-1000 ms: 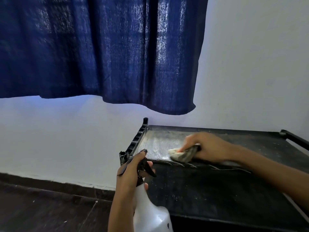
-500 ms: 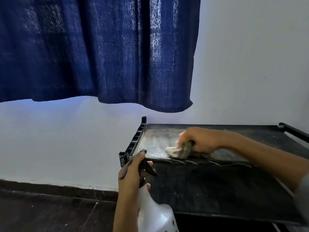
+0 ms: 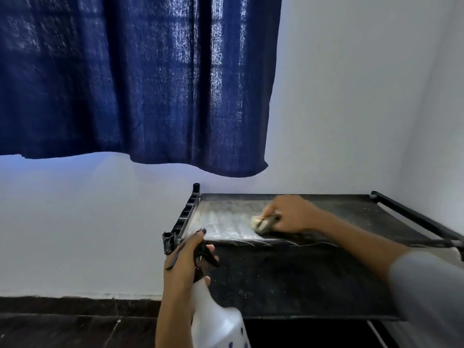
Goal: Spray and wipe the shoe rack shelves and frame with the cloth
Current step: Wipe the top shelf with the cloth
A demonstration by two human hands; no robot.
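Cloth | right hand presses on shelf | left hand grips spray bottle

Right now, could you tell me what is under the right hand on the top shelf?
The right hand grips a bunched cloth pressed on the top shelf, at the edge of a wet patch. Most of the cloth and the shelf beneath it are covered by the fingers.

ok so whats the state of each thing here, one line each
top shelf: left part wet and shiny, right part dry and dusty
lower shelf: dry, speckled with dust
cloth: bunched, pressed on the top shelf
spray bottle: upright, held off the shelf
left hand: grips the spray bottle's neck
right hand: holds the cloth
curtain: drawn, hanging above the rack
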